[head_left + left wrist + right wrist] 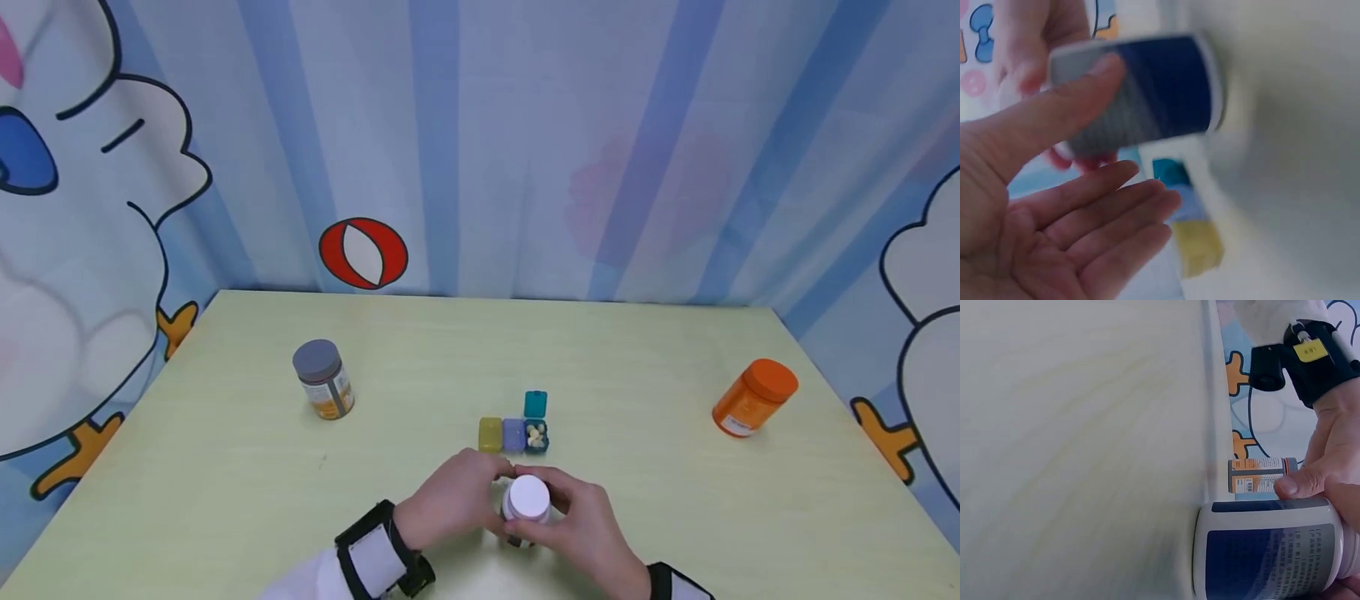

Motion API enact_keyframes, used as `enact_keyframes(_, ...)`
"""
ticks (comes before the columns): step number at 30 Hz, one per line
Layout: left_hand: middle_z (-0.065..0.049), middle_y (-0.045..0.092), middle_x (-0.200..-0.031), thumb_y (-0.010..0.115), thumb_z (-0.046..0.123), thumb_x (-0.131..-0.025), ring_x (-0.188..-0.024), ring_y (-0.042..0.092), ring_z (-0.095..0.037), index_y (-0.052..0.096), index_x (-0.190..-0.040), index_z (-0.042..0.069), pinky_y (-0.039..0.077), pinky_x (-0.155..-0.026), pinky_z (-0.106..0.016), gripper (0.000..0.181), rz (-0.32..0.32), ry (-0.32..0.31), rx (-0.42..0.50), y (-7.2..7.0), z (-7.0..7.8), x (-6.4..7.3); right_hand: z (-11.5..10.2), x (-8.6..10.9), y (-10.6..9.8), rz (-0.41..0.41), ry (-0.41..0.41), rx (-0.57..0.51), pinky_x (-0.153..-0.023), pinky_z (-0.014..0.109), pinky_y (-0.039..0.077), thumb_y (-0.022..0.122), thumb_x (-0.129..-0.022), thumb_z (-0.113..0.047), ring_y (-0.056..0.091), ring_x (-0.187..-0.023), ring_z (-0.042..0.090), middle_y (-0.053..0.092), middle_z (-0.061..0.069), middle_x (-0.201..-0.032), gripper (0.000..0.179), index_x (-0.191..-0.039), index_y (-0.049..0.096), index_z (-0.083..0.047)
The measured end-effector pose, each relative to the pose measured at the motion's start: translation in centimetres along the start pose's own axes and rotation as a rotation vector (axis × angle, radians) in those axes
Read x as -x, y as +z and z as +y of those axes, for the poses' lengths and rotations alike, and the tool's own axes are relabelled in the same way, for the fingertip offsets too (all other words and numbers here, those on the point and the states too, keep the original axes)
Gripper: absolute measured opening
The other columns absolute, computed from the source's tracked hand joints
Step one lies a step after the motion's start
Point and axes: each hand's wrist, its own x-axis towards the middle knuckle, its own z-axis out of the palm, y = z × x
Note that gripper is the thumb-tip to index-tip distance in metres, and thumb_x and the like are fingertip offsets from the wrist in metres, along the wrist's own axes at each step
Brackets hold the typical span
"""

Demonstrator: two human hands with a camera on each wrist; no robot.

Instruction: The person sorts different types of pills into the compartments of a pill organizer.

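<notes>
A white pill bottle (528, 498) with a white lid and a blue and grey label (1260, 562) stands upright at the front of the table, between both hands. My right hand (585, 521) grips it near the top, thumb and fingers curled round it. On the other side, my left hand (459, 497) has its thumb against the label, while its other fingers (1104, 219) stretch out straight and apart from the bottle. Just beyond the hands is a small pill box with yellow (491, 435), purple (513, 436) and teal (536, 404) compartments; the teal lid is up, showing pale tablets (536, 436).
A grey-lidded bottle (324, 380) stands on the left of the table (405, 358). Over on the right is an orange bottle (754, 398). A striped blue curtain (487, 150) with cartoon figures surrounds the table's back and sides.
</notes>
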Motion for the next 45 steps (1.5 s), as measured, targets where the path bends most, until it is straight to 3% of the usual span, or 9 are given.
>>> enact_keyframes(3, -0.005, 0.066, -0.105, 0.084, 0.017, -0.059, -0.098, 0.059, -0.02, 0.065, -0.108, 0.005, 0.048, -0.082, -0.031, 0.054, 0.058, -0.023, -0.057, -1.0, -0.4, -0.6, 0.0, 0.0, 0.0, -0.01, -0.008, 0.024, -0.088, 0.032, 0.046, 0.083, -0.063, -0.023, 0.057, -0.103, 0.018, 0.064, 0.007, -0.109, 0.055, -0.111, 0.062, -0.006)
enact_keyframes(7, -0.01, 0.062, -0.113, 0.082, 0.019, -0.064, -0.103, 0.057, -0.024, 0.061, -0.114, 0.003, 0.046, -0.087, -0.037, 0.056, 0.182, -0.031, 0.004, -1.8, -1.6, -2.1, 0.1, -0.1, 0.1, -0.014, -0.012, 0.071, -0.088, 0.035, 0.046, 0.085, -0.058, -0.025, 0.057, -0.104, 0.022, 0.063, 0.007, -0.109, 0.062, -0.111, 0.061, -0.004)
enact_keyframes(10, -0.012, 0.06, -0.116, 0.082, 0.023, -0.065, -0.105, 0.056, -0.026, 0.06, -0.116, 0.003, 0.046, -0.087, -0.038, 0.06, 0.234, -0.041, 0.031, -1.8, -2.7, -3.2, 0.4, 0.0, 0.3, -0.017, -0.023, 0.118, -0.086, 0.036, 0.047, 0.086, -0.057, -0.025, 0.057, -0.102, 0.021, 0.063, 0.006, -0.108, 0.064, -0.111, 0.06, -0.003)
enact_keyframes(17, -0.013, 0.062, -0.112, 0.083, 0.021, -0.064, -0.104, 0.056, -0.026, 0.061, -0.113, -0.002, 0.045, -0.088, -0.037, 0.059, 0.201, -0.085, -0.031, -1.3, -4.1, -5.1, 0.6, 0.0, 0.6, -0.033, -0.048, 0.173, -0.082, 0.039, 0.049, 0.086, -0.056, -0.02, 0.056, -0.102, 0.024, 0.062, 0.006, -0.109, 0.065, -0.113, 0.057, -0.004)
enact_keyframes(23, -0.012, 0.064, -0.104, 0.081, 0.016, -0.066, -0.097, 0.056, -0.025, 0.064, -0.107, -0.003, 0.045, -0.086, -0.035, 0.049, 0.158, -0.152, -0.019, -0.9, -4.2, -5.4, 0.7, -0.1, 0.7, -0.052, -0.035, 0.171, -0.083, 0.04, 0.049, 0.086, -0.057, -0.015, 0.055, -0.104, 0.025, 0.062, 0.006, -0.109, 0.064, -0.113, 0.057, -0.004)
enact_keyframes(27, -0.013, 0.065, -0.103, 0.081, 0.015, -0.065, -0.096, 0.057, -0.025, 0.065, -0.105, -0.003, 0.046, -0.085, -0.035, 0.048, 0.166, -0.153, -0.014, -0.9, -4.1, -5.5, 0.5, -0.4, 0.4, -0.033, -0.043, 0.187, -0.081, 0.038, 0.05, 0.086, -0.056, -0.016, 0.057, -0.102, 0.025, 0.063, 0.006, -0.106, 0.063, -0.111, 0.058, -0.003)
enact_keyframes(35, -0.015, 0.064, -0.103, 0.083, 0.012, -0.062, -0.093, 0.056, -0.024, 0.064, -0.106, -0.005, 0.046, -0.084, -0.035, 0.051, 0.163, -0.165, 0.018, -0.9, -3.8, -5.7, -1.7, -3.7, -4.6, 0.215, -0.091, 0.22, -0.079, 0.04, 0.05, 0.083, -0.059, -0.005, 0.058, -0.1, 0.03, 0.061, 0.016, -0.109, 0.063, -0.115, 0.057, 0.002)
enact_keyframes(40, -0.015, 0.063, -0.104, 0.083, 0.01, -0.062, -0.093, 0.055, -0.023, 0.063, -0.107, -0.005, 0.046, -0.084, -0.035, 0.052, 0.155, -0.189, 0.039, -0.9, -3.7, -5.6, -2.8, -5.8, -8.9, 0.273, -0.069, 0.291, -0.083, 0.047, 0.048, 0.078, -0.069, -0.008, 0.054, -0.106, 0.036, 0.055, 0.022, -0.118, 0.064, -0.126, 0.048, 0.003)
enact_keyframes(45, -0.015, 0.063, -0.104, 0.082, 0.01, -0.062, -0.092, 0.055, -0.023, 0.063, -0.107, -0.005, 0.046, -0.084, -0.034, 0.051, 0.152, -0.196, 0.04, -0.8, -3.7, -5.7, -2.1, -7.4, -12.1, 0.334, -0.006, 0.353, -0.085, 0.05, 0.044, 0.075, -0.075, -0.017, 0.051, -0.105, 0.038, 0.053, 0.025, -0.116, 0.059, -0.122, 0.047, 0.006)
